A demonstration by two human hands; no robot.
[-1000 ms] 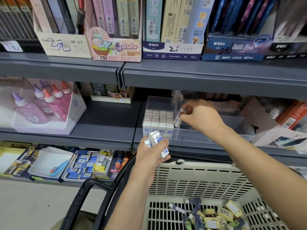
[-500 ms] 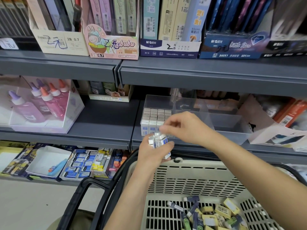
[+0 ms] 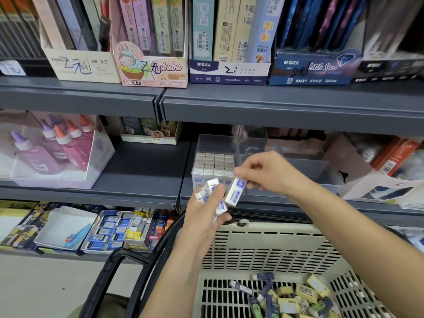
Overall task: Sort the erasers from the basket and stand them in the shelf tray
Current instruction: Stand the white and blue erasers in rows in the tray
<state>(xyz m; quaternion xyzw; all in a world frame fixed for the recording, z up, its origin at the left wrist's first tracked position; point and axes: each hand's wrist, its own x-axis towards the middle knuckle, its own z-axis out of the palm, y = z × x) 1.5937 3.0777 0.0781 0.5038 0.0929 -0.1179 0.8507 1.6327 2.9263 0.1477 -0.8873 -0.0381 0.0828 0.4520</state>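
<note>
Grip: right hand (image 3: pixel 268 173) pinched one eraser (image 3: pixel 235 191), long axis near upright | left hand (image 3: pixel 204 216) gripped a bundle of erasers (image 3: pixel 210 187) | Target: shelf tray (image 3: pixel 213 141) lay just beyond, nearer the right hand | basket (image 3: pixel 275 228) below.

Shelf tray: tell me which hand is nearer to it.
Right. The right hand, pinching one eraser, is in front of the shelf tray; the left hand, gripping several erasers, sits lower, above the basket rim.
</note>
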